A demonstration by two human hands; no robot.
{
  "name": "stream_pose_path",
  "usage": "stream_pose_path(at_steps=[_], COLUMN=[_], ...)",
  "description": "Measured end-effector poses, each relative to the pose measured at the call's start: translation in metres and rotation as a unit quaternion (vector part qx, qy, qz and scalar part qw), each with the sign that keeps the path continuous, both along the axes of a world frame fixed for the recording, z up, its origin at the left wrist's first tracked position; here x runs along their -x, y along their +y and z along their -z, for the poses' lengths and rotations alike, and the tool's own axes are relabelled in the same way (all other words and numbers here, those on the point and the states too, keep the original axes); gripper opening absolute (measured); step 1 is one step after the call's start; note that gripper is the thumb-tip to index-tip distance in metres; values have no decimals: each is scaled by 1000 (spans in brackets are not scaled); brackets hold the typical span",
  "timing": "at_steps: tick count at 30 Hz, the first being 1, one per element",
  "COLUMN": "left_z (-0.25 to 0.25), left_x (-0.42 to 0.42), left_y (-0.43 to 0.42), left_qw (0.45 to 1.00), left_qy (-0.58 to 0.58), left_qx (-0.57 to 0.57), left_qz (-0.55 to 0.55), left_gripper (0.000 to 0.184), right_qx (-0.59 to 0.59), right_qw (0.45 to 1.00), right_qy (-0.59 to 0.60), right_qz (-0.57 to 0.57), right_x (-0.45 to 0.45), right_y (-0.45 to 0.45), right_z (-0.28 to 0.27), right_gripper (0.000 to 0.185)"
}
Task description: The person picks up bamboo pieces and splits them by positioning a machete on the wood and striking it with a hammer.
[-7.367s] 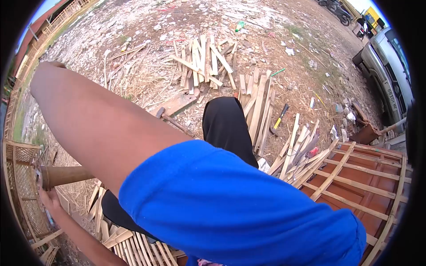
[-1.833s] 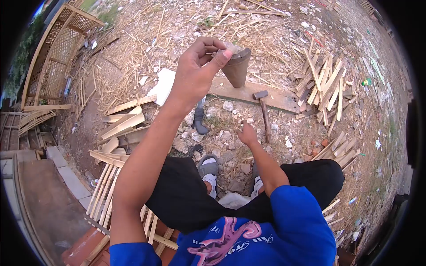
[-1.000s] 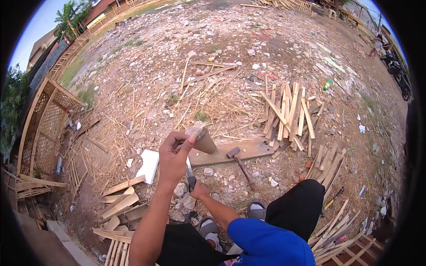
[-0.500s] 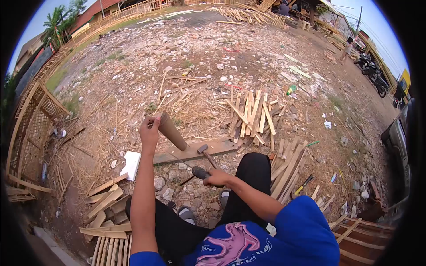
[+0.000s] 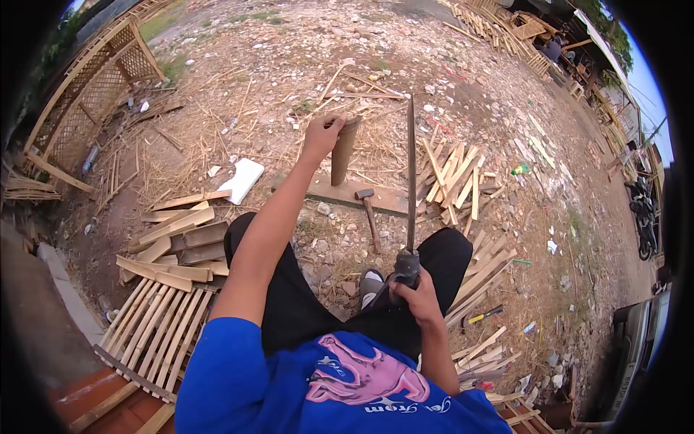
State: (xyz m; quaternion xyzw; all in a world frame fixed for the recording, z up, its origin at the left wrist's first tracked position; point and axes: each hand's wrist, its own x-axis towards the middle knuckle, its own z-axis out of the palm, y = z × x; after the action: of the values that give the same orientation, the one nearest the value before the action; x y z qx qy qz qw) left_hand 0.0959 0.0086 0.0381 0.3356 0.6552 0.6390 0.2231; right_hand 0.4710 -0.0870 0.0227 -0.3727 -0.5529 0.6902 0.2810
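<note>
At the top rim of a thick brown bamboo section (image 5: 344, 155), my left hand (image 5: 323, 139) has its fingers closed. The bamboo stands nearly upright on a wooden board (image 5: 376, 200) on the ground. My right hand (image 5: 419, 298) is wrapped round the dark handle of a machete (image 5: 411, 173), whose long blade points up and away from me. A hammer (image 5: 370, 220) lies between the bamboo and the machete, its head on the board's near edge.
Split wood strips lie in piles beyond the board (image 5: 455, 177), by my right knee (image 5: 484, 278) and at left (image 5: 173, 231). A white foam block (image 5: 243, 181) rests left of the board. A yellow-and-black tool (image 5: 485, 315) lies at right. Rubble covers the ground.
The machete has swung from pointing left, low near the board, to pointing upward. My view has turned and tilted down. My left hand stays at the bamboo's top, and the bamboo leans less.
</note>
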Motion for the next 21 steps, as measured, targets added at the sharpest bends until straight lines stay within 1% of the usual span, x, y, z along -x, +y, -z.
stream_pose_path(at_steps=[1, 3, 4, 5, 7, 10, 13, 18, 19, 20, 21], left_z=[3, 9, 9, 8, 5, 5, 0, 2, 1, 0, 1], left_x=[-2, -5, -7, -3, -1, 2, 4, 10, 9, 9, 7], left_y=[1, 9, 14, 18, 22, 23, 19, 15, 15, 14, 14], left_qw=[1000, 999, 996, 998, 995, 992, 991, 990, 989, 990, 989], left_qy=[-7, -21, -39, -19, -72, -85, -99, -114, -121, -111, -115], left_qx=[-11, -29, -73, -42, -52, -83, -73, -66, -67, -45, -45], left_qz=[3, 12, 15, 34, 49, 42, 55, 56, 60, 77, 77], left_gripper=[38, 38, 35, 33, 29, 27, 31, 37, 38, 31, 31], right_qx=[-21, -17, -17, -48, -98, -182, -217, -246, -247, -248, -250], right_qw=[1000, 998, 998, 996, 989, 973, 972, 956, 956, 957, 957], right_qy=[-13, -33, -42, -49, -74, -108, -67, -152, -146, -140, -134], right_qz=[13, 41, 54, 65, 86, 90, 58, 53, 56, 59, 60], right_x=[14, 44, 63, 83, 111, 147, 161, 165, 166, 167, 168], right_y=[11, 26, 36, 46, 57, 72, 86, 88, 89, 90, 90], right_z=[3, -8, -12, -9, 3, -4, 8, 8, 10, 14, 17], right_gripper=[23, 24, 25, 25, 25, 26, 29, 32, 33, 33, 33])
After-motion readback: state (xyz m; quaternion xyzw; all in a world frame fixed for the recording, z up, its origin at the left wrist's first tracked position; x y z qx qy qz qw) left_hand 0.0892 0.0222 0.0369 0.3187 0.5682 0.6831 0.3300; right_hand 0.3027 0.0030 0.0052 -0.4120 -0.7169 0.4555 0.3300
